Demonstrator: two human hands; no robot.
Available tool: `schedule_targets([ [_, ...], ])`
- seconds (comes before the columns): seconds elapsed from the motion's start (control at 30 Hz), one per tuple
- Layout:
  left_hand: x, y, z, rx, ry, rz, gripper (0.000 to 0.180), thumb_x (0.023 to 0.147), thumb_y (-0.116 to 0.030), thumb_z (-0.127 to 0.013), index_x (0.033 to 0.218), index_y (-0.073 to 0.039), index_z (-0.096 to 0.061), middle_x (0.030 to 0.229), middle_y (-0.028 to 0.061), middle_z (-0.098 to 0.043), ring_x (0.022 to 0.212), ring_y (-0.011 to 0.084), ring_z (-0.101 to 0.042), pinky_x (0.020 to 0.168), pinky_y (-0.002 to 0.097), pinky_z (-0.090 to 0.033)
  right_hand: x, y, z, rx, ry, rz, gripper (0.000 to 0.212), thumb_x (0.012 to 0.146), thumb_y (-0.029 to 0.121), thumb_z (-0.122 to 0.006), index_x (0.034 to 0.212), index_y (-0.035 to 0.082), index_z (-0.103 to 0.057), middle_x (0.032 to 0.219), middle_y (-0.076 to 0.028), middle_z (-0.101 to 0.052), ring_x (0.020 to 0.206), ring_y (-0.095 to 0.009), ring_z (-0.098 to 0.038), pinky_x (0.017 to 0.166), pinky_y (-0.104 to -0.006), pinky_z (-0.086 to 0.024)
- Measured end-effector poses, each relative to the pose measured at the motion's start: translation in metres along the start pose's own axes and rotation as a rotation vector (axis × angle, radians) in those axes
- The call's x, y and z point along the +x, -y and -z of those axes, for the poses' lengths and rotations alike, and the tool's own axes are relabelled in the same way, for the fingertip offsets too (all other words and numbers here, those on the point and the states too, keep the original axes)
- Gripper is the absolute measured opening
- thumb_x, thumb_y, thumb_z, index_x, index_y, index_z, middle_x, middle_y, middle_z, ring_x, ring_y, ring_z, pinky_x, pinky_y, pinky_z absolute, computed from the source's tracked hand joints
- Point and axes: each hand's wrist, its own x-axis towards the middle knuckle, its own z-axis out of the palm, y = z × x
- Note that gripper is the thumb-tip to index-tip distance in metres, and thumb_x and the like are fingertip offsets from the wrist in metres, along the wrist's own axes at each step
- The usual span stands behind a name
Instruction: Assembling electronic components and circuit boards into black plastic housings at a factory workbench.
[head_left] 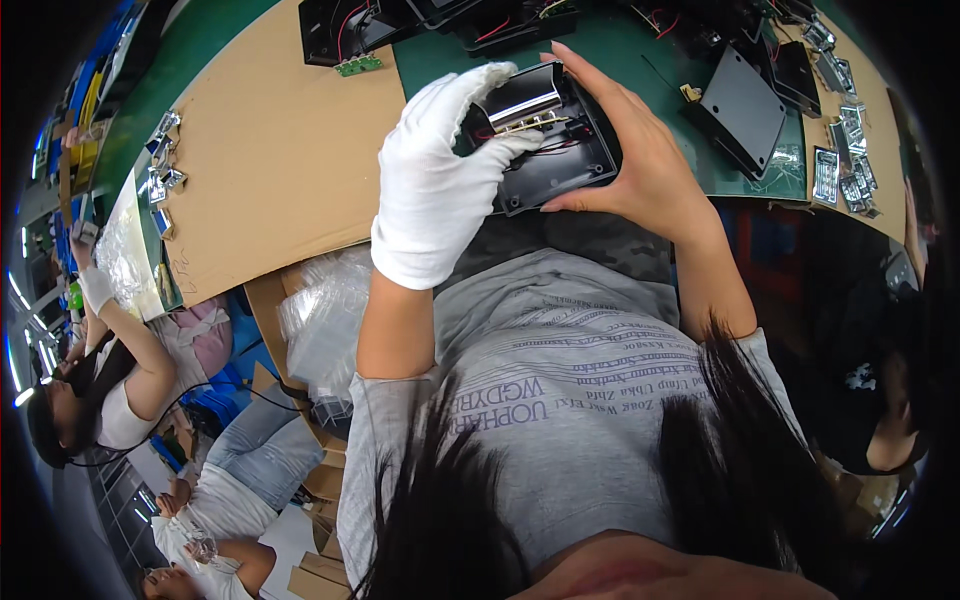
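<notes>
Over the table's front edge I hold an open black plastic housing (pixel 570 172) in both hands. My left hand (pixel 437 165), in a white glove, grips its left side, with the fingers at the far edge and the thumb inside by a narrow circuit board strip (pixel 532 124). A shiny silver curved reflector (pixel 524 108) lies beside that strip. Thin red and black wires run inside the housing. My bare right hand (pixel 650 150) clasps the right side, its thumb at the near edge and fingers at the far edge.
Cardboard (pixel 290 140) covers the green table (pixel 440 70) on the left. Black housings with wires lie at the back, another black housing (pixel 742 105) to the right. Silver parts (pixel 855 155) sit at the far right and left. Clear plastic bags (pixel 335 310) fill a box below. Other people sit at the left.
</notes>
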Motion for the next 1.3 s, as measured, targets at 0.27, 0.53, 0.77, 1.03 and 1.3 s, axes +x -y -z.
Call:
schedule_targets([
  [0.27,-0.0015,0.0026,0.0024,-0.036,-0.013,0.021,0.055,0.068,0.006,-0.086,0.121,0.001,-0.071,0.113,0.0095,-0.076,0.1,0.0177,-0.07,0.092,0.0281,-0.054,0.0012,0.0018,0.0005,-0.006,0.004,0.009,0.115,0.056,0.027,-0.096,0.156,0.017,-0.041,0.145,-0.003,-0.06,0.125,-0.027,-0.06,0.11,-0.039,-0.044],
  [0.53,-0.0015,0.001,0.0076,0.148,0.003,-0.066,0.056,0.068,0.004,-0.087,0.121,0.0,-0.071,0.114,0.0086,-0.076,0.1,0.0182,-0.07,0.093,0.0287,-0.054,-0.0019,-0.0005,0.0006,-0.03,-0.003,0.021,0.114,0.057,0.028,-0.096,0.156,0.015,-0.04,0.143,-0.003,-0.061,0.125,-0.027,-0.06,0.109,-0.0383,-0.045],
  [0.77,-0.0011,0.0029,0.0072,0.159,-0.006,-0.105,0.053,0.069,-0.001,-0.087,0.12,-0.004,-0.072,0.111,0.0069,-0.075,0.095,0.0199,-0.069,0.092,0.0306,-0.052,-0.0029,0.0001,-0.0004,-0.065,0.01,-0.024,0.115,0.056,0.027,-0.096,0.156,0.014,-0.041,0.144,-0.005,-0.06,0.126,-0.027,-0.06,0.108,-0.0385,-0.046],
  [1.03,-0.0036,0.0015,0.0016,0.099,-0.066,-0.027,0.05,0.071,-0.006,-0.086,0.119,-0.008,-0.073,0.107,0.0061,-0.074,0.089,0.021,-0.067,0.091,0.0321,-0.05,-0.0042,-0.0046,-0.0013,-0.086,0.004,-0.019,0.114,0.055,0.025,-0.096,0.155,0.014,-0.043,0.146,-0.005,-0.059,0.126,-0.028,-0.059,0.108,-0.0385,-0.046],
  [1.3,-0.0026,0.0033,0.0035,0.241,-0.057,-0.097,0.049,0.073,-0.009,-0.086,0.12,-0.008,-0.072,0.103,0.0064,-0.074,0.087,0.0217,-0.068,0.093,0.0331,-0.048,-0.0045,-0.004,-0.0016,-0.09,-0.001,-0.013,0.113,0.055,0.027,-0.096,0.154,0.014,-0.044,0.147,-0.005,-0.059,0.126,-0.027,-0.06,0.108,-0.0384,-0.046],
])
